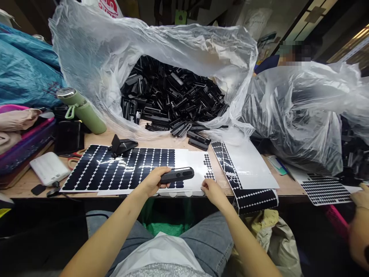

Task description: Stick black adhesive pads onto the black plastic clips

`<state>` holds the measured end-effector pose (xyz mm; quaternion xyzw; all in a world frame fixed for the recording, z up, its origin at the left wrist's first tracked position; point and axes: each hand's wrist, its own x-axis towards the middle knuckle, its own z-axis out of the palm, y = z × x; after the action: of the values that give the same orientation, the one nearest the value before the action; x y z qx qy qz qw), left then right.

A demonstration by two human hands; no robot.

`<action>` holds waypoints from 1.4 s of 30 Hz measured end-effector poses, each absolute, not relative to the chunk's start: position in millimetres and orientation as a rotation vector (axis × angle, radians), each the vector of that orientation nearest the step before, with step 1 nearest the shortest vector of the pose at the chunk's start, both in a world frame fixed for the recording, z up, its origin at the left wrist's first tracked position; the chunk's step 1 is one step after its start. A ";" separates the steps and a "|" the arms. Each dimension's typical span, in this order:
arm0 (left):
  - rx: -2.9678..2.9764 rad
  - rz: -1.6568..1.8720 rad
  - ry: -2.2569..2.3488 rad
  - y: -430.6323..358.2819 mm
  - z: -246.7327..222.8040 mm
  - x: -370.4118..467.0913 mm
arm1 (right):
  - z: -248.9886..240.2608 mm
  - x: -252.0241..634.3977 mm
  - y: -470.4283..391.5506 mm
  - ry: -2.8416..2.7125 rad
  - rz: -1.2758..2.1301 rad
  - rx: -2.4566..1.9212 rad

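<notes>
My left hand [155,182] is closed round one end of a long black plastic casing [180,175] with a carbon-weave pattern and rounded ends. It holds the casing level, just above the sticker sheets. To the right, my right hand [213,189] pinches its thumb and fingertips together at the lower edge of a white sheet of small round black stickers [208,165]. What those fingers hold, if anything, is too small to make out. Beneath the left hand lies a large sheet of dark oblong stickers [115,169], with part of its white backing bare.
Behind the sheets, a clear plastic bag [95,57] gapes open over a heap of black casings [173,92]. Several casings [198,140] lie at its mouth. A green bottle [83,111] leans at left, near scissors [75,156]. A co-worker's hand [361,198] is at far right.
</notes>
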<state>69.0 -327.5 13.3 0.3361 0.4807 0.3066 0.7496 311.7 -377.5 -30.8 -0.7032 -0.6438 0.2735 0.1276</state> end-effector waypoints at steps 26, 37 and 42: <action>0.692 0.768 1.052 -340.2 29.0 75.0 | 47.0 224.5 -368.5 -1.551 0.868 -1.511; 0.873 0.655 1.112 -349.6 21.7 69.4 | 31.5 220.7 -364.6 -1.605 0.646 -1.558; 1.346 0.369 1.163 -383.8 9.3 57.6 | 12.9 241.9 -364.2 -1.518 0.742 -1.672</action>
<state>57.6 -383.8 9.3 0.5842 0.5049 0.1601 0.6150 241.9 -364.2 12.9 -0.6528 -0.5924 0.2896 0.3730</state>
